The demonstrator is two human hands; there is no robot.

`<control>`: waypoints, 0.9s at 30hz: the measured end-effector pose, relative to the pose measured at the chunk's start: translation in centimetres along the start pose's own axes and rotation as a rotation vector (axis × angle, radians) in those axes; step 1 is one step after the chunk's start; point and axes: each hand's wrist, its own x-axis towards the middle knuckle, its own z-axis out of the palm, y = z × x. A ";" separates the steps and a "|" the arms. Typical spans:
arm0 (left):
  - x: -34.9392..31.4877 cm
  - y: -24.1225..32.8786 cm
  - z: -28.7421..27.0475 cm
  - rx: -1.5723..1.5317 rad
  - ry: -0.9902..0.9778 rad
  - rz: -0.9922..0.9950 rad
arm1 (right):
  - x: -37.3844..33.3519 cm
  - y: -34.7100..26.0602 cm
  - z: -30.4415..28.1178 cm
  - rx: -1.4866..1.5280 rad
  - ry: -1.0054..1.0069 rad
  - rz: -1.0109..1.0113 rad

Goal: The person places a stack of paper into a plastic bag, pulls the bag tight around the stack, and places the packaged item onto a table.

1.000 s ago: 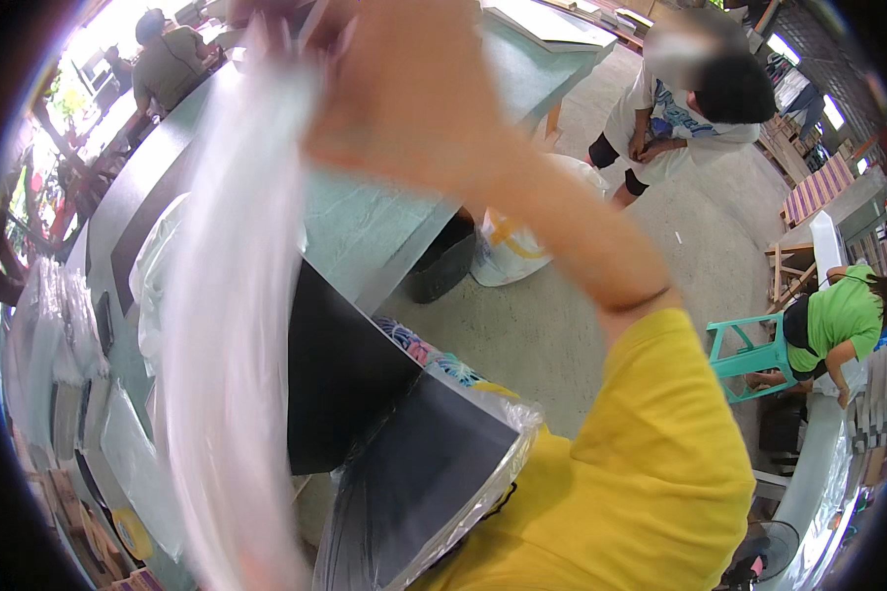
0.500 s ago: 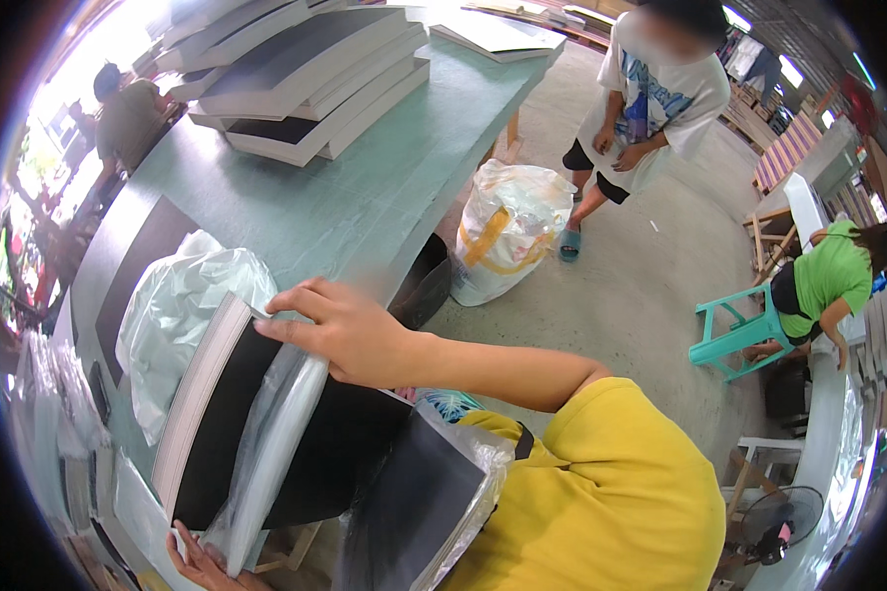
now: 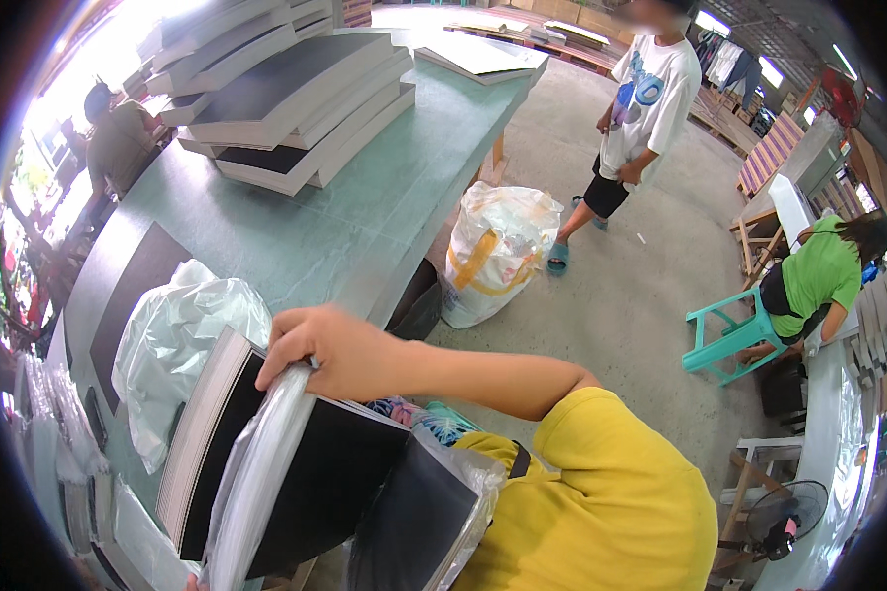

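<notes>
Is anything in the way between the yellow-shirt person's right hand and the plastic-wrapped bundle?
Nothing visible is in the way: the right hand has its fingers curled over the upper end of the plastic-wrapped bundle. A black-covered book stands beside the bundle, on its left, not between them.

No lettering can be read clearly. On the far side, right of the tabletop point(image 3: 315, 236), a standing person point(image 3: 650, 128) wears a white T-shirt point(image 3: 674, 94) with a large blue and purple print point(image 3: 647, 91) across its front; letter-like shapes show in it, too distorted to make out. Nearer, beside the tabletop's right edge, a white plastic sack point(image 3: 495, 300) carries orange-yellow bands point(image 3: 475, 260), and a small bluish mark point(image 3: 453, 299) low on its left side is too faint to tell as writing or picture.
</notes>
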 end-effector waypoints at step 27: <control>-0.8 1.9 -0.3 -0.123 0.187 0.007 | -13.9 4.8 -19.4 -0.413 0.587 0.503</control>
